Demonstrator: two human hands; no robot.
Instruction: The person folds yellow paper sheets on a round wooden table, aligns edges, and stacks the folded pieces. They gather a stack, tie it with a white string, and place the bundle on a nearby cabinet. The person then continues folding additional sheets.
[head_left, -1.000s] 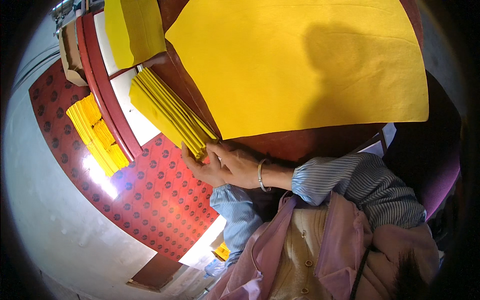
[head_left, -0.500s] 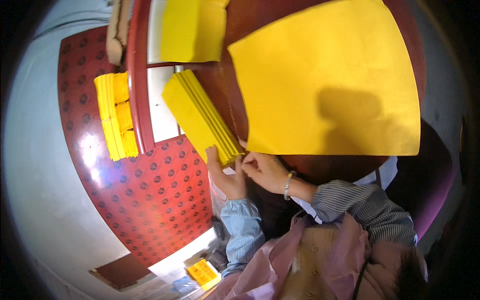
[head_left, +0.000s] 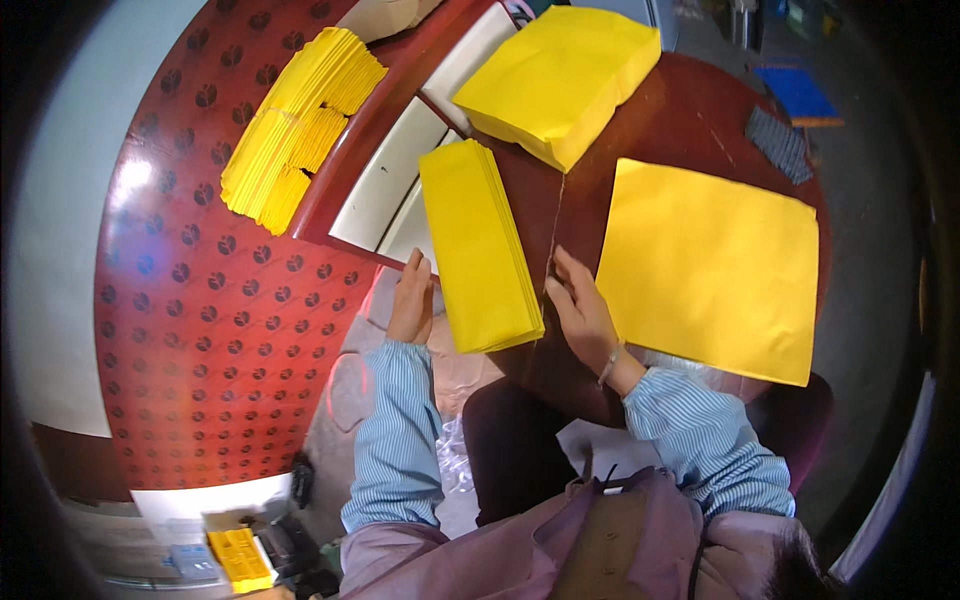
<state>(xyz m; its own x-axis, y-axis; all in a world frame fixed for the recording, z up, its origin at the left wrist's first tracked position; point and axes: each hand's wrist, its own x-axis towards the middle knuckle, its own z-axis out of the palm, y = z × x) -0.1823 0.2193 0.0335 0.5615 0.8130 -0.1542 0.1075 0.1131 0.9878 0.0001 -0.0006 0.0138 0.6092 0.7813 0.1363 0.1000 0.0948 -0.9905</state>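
A narrow stack of folded yellow sheets (head_left: pixel 478 245) lies slanted on the dark red round table, its folded edges along the right side. My left hand (head_left: pixel 411 300) is held just left of the stack's near end, fingers stretched out. On the other side, my right hand (head_left: pixel 583 305) is apart from the stack, fingers extended and holding nothing, near the left edge of a large flat yellow sheet (head_left: pixel 710 270). Beyond the narrow stack sits a thick yellow pile (head_left: pixel 560 80).
On the red patterned surface (head_left: pixel 215 330) at left lie bundles of folded yellow pieces (head_left: pixel 300 130). White panels (head_left: pixel 390 175) edge the round table (head_left: pixel 690 110). A dark grey ridged item (head_left: pixel 778 143) lies at its far right. A yellow package (head_left: pixel 240 558) is low at left.
Both hands have come off the narrow stack and spread apart to either side. The stack now lies more upright in view with its broad face up. My view has shifted and turned.
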